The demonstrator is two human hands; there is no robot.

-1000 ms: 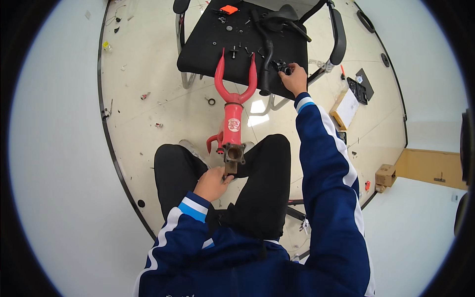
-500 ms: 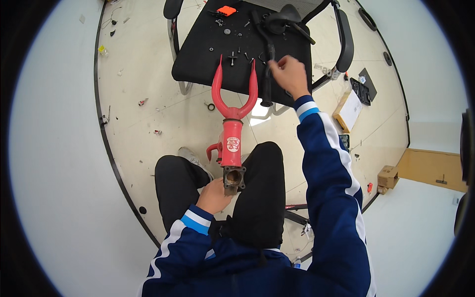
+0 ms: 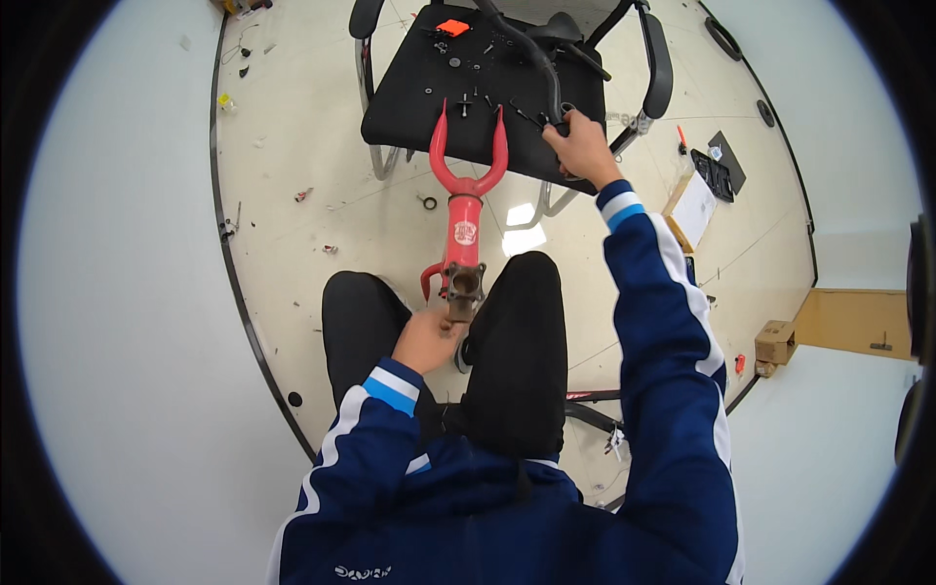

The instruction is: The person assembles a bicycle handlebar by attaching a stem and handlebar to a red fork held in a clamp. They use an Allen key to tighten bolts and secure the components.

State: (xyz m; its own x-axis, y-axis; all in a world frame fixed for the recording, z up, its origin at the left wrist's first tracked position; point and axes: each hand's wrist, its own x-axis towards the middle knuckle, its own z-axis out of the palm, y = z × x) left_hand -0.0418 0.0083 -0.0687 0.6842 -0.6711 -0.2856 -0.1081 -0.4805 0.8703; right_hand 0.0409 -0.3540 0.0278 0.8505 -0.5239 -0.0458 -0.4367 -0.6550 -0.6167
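Note:
Between my knees stands a red bicycle fork (image 3: 459, 179), joined to a red tube (image 3: 464, 226) with a bare metal bracket (image 3: 464, 283) at its near end. My left hand (image 3: 425, 341) is closed around the lower metal end of this part; some fingers are hidden behind it. The fork's two tips point away from me toward the black chair seat. At the seat's right front, my right hand (image 3: 583, 151) grips the near end of a curved black handlebar (image 3: 534, 51), whose far end reaches the top of the view.
The chair seat (image 3: 409, 112) carries small bolts, washers, an orange piece (image 3: 452, 27) and a black bicycle saddle (image 3: 558, 29). Its right armrest (image 3: 657, 68) rises beside my right hand. On the floor lie a tool case (image 3: 712, 175), a white-topped box (image 3: 689, 213) and scattered scraps.
My right hand has closed on the handlebar, whose near end has swung right and away. The red fork part and my left hand have shifted slightly away from me.

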